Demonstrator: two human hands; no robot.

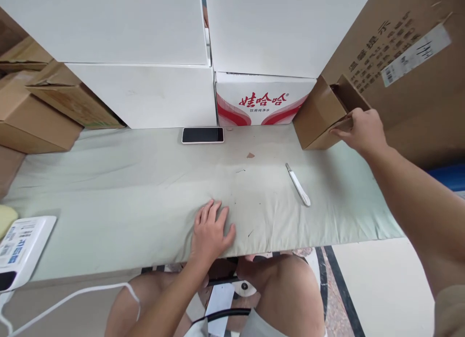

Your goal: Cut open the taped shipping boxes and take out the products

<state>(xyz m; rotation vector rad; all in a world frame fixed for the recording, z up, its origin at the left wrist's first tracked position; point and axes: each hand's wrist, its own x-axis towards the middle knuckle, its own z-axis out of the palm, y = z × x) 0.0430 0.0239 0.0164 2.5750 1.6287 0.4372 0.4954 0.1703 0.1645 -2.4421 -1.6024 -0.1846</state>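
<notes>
My left hand (211,230) lies flat near the front edge of the cloth-covered table (145,182), fingers apart and holding nothing. At the back right, my right hand (361,129) grips the upper edge of a small open cardboard box (319,114), thumb on one side of the wall. The inside of that box is mostly hidden. A white-handled knife-like tool (298,186) rests on the cloth between my hands. Further back lies a phone with a dark screen (202,135), and a small brown scrap (250,155) sits to its right.
White boxes (167,95) and a red-and-white printed carton (265,102) line the back. Brown cartons (36,109) stand at the left, and a large printed one (410,99) at the right. A white device (27,250) with a cable occupies the front left corner.
</notes>
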